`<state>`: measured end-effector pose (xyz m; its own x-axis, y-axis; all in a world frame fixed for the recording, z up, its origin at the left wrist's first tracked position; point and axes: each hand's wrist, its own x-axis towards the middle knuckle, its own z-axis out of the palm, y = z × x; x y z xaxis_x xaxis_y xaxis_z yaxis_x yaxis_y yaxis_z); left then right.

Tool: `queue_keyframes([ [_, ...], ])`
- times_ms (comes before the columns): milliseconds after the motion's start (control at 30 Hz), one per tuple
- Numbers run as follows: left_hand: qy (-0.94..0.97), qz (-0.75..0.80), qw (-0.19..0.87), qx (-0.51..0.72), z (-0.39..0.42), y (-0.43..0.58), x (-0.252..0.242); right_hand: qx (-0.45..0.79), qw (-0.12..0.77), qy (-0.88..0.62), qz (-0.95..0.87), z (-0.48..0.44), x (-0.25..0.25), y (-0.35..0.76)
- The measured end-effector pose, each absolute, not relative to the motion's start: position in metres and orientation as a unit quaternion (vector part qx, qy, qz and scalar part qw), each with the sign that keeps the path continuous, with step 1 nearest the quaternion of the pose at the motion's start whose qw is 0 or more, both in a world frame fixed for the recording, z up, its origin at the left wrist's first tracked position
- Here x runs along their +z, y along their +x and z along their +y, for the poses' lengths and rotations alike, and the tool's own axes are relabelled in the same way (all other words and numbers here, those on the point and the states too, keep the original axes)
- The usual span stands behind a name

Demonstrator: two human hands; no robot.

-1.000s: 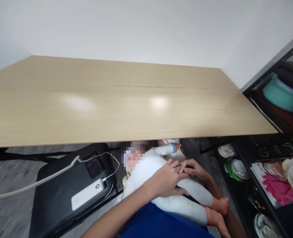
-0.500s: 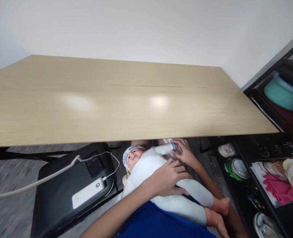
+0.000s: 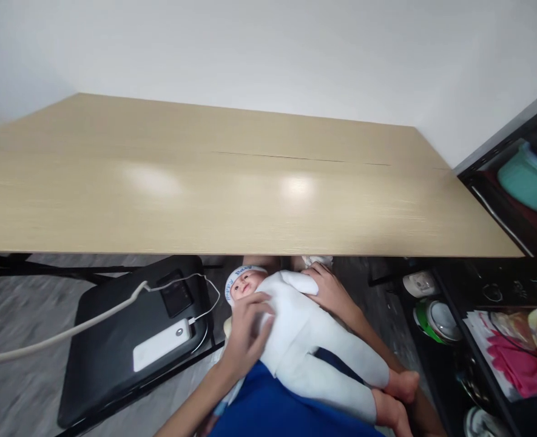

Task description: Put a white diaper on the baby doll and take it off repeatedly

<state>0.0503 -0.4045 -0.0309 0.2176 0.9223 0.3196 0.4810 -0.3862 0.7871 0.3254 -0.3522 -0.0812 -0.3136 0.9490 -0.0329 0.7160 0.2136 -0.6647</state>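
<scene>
A baby doll (image 3: 290,321) in a white outfit lies face up across my lap, its head toward the left and bare feet toward the lower right. Its cap (image 3: 236,278) is white with blue lettering. My left hand (image 3: 250,325) rests at the doll's shoulder and upper chest just below its face, fingers apart and curved, gripping nothing. Beside the doll's far arm, my right hand (image 3: 325,288) lies against the sleeve end; its fingers are partly hidden there, so their hold cannot be made out.
A wooden table (image 3: 250,206) spans the view ahead, its front edge above the doll. On a black stool (image 3: 99,358) at left lie a white power bank (image 3: 161,345) and cable. Black shelves at right hold a teal basin (image 3: 530,182) and pink cloth (image 3: 520,364).
My left hand has moved from the doll's hip up and left to its shoulder. My right hand has shifted slightly and now covers the doll's hand. The view has tilted a little.
</scene>
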Motion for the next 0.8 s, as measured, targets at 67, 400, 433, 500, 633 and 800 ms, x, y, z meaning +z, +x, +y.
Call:
queue_keyframes([
  [67, 0.639, 0.597, 0.273, 0.400, -0.420, 0.019, -0.060, 0.285, 0.204, -0.552, -0.757, -0.355, -0.074, 0.321],
  [400, 0.556, 0.658, 0.472, 0.186, -0.478, -0.036, -0.108, 0.253, 0.293, -0.518, -0.763, -0.359, -0.059, 0.313],
  [433, 0.560, 0.654, 0.472, 0.190, -0.478, -0.035, -0.101, 0.253, 0.317, -0.510, -0.759, -0.363, -0.054, 0.315],
  [500, 0.570, 0.637, 0.476, 0.207, -0.474, -0.035, -0.080, 0.249, 0.356, -0.501, -0.749, -0.372, -0.039, 0.321],
  [633, 0.621, 0.550, 0.527, 0.184, -0.436, -0.035, -0.023, 0.188, 0.386, -0.529, -0.732, -0.382, 0.004, 0.343],
  [800, 0.714, 0.502, 0.459, 0.165, -0.338, -0.020, 0.048, 0.048, 0.384, -0.581, -0.716, -0.349, 0.047, 0.382],
])
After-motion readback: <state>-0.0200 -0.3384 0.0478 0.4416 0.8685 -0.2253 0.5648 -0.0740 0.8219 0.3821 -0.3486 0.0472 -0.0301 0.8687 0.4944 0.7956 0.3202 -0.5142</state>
